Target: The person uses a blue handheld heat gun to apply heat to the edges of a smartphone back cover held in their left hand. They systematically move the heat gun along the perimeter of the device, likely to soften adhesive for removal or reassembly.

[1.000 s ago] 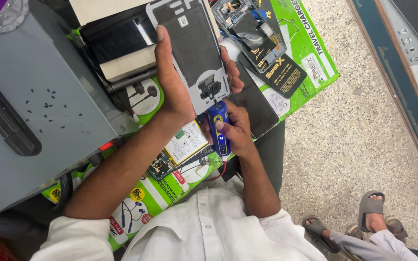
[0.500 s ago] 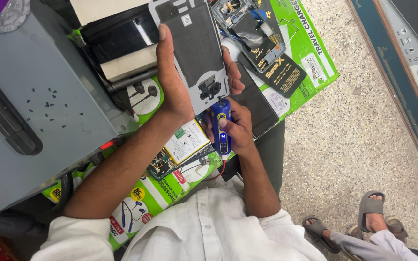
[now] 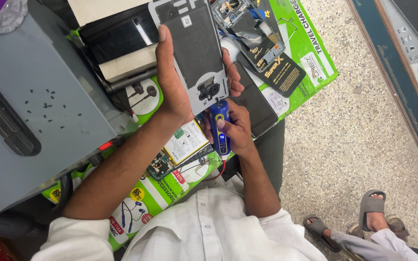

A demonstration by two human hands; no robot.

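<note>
Blue driver (image 3: 220, 126) clenched in your right hand (image 3: 235, 130), tip at the 6 o'clock edge of the grey phone back (image 3: 194, 46) your left hand (image 3: 172, 82) grips above the green mat (image 3: 310, 53): keep the bit square, pressure light.

Phone repair stall, opened phone (image 3: 194, 48), loose circuit board (image 3: 159, 166), accessory posters (image 3: 136, 212), terrazzo floor (image 3: 344, 145)

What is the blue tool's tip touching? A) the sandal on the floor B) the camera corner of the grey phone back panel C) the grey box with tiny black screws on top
B: the right hand holds the blue tool with its tip at the camera cutout of the grey phone back panel, which the left hand holds up.
</note>
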